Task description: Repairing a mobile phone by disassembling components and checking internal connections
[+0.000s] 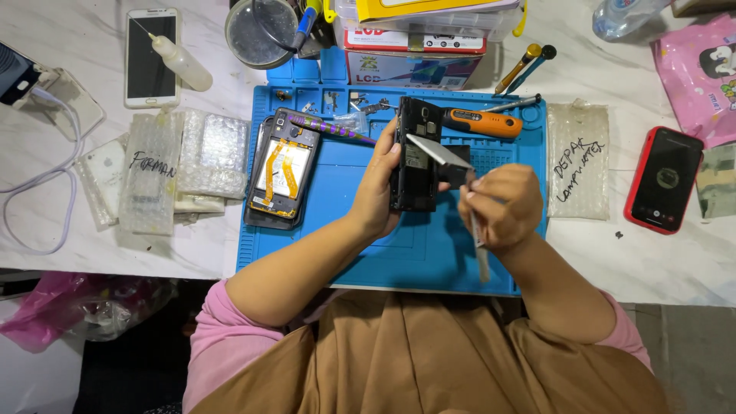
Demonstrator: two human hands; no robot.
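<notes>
My left hand (377, 192) grips a black opened phone body (414, 157) upright on its edge over the blue work mat (345, 222). A flat grey battery (437, 151) is lifted at an angle out of the phone. My right hand (502, 203) is closed around a thin metal pry tool (480, 245) whose tip meets the battery's lower end. An orange-handled screwdriver (483, 123) lies just behind the phone.
A second opened phone (282, 170) with orange flex cables lies on the mat's left. Bubble-wrap bags (180, 157) and a white phone (152, 57) sit left. A red-cased phone (664, 180) and another bubble bag (579, 159) lie right. Boxes (414, 57) stand behind.
</notes>
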